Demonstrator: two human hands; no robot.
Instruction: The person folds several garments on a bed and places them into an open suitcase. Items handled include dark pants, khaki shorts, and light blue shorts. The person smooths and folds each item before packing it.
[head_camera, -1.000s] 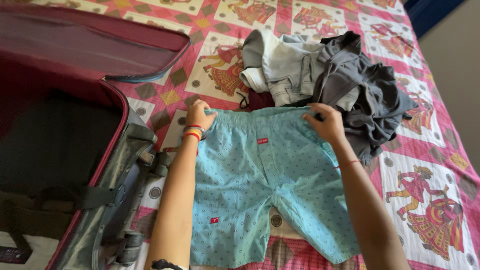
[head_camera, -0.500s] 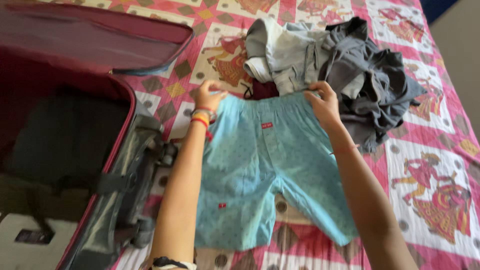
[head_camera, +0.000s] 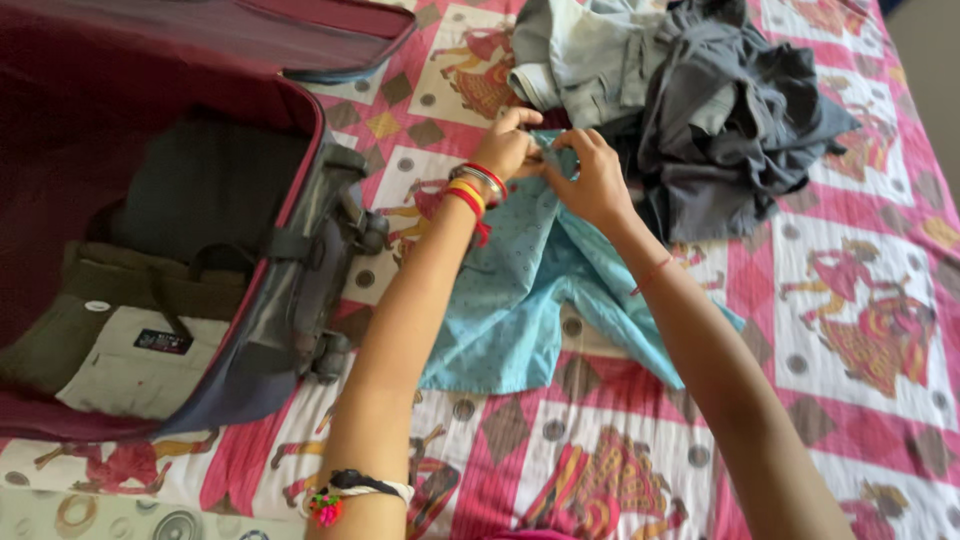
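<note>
A pair of light blue dotted shorts (head_camera: 520, 300) lies on the patterned bedspread, bunched together at the waistband. My left hand (head_camera: 508, 145), with red and yellow bangles at the wrist, pinches the waistband from the left. My right hand (head_camera: 592, 178) grips the same waistband from the right, so the two hands meet over the top of the shorts. The legs of the shorts spread out toward me.
An open maroon suitcase (head_camera: 300, 180) lies at the left with folded dark and beige clothes (head_camera: 140, 350) inside. A pile of grey and pale clothes (head_camera: 700, 110) sits behind the shorts. The pink patterned bedspread (head_camera: 840, 330) stretches to the right.
The shorts lay flat with my hands at the two ends of the waistband. Now my hands have come together at the middle and the waistband is folded in on itself.
</note>
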